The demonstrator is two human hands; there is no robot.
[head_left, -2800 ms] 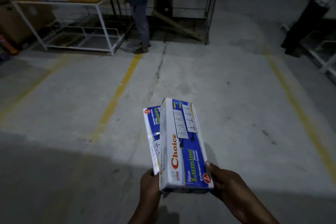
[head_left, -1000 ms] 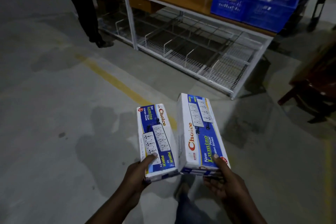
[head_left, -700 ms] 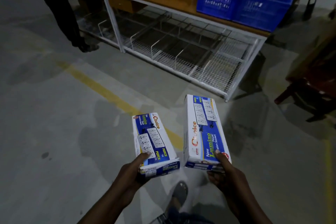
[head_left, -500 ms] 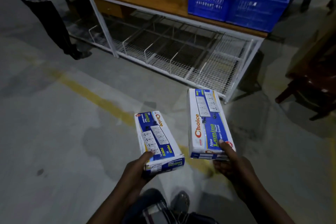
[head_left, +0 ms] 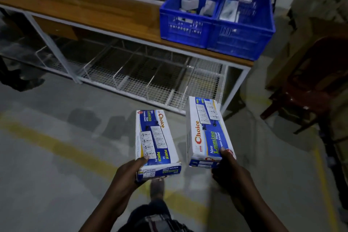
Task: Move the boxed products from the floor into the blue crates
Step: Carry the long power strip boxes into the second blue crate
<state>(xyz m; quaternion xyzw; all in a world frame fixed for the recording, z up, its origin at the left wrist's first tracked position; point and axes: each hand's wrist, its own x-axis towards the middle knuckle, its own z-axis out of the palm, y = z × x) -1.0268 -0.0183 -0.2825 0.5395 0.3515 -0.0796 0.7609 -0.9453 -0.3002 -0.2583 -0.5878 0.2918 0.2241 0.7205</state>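
Glossy printed cardboard is forming both rigid rectangular cartons; left hand (head_left: 128,170) is gripping the left box (head_left: 155,141) by its near end, right hand (head_left: 228,170) is gripping the right box (head_left: 206,130) likewise; probably light, corners crushable; blue crates (head_left: 216,32) are waiting on the table (head_left: 94,9) ahead

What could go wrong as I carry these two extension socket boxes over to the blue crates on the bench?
Each box is held only at its near end: the left hand grips the left box, the right hand the right box. Either could tip or slip mid-stride. The blue crates already hold items, so a dropped-in box might land crooked. The dim light makes the bench's white frame leg easy to clip.
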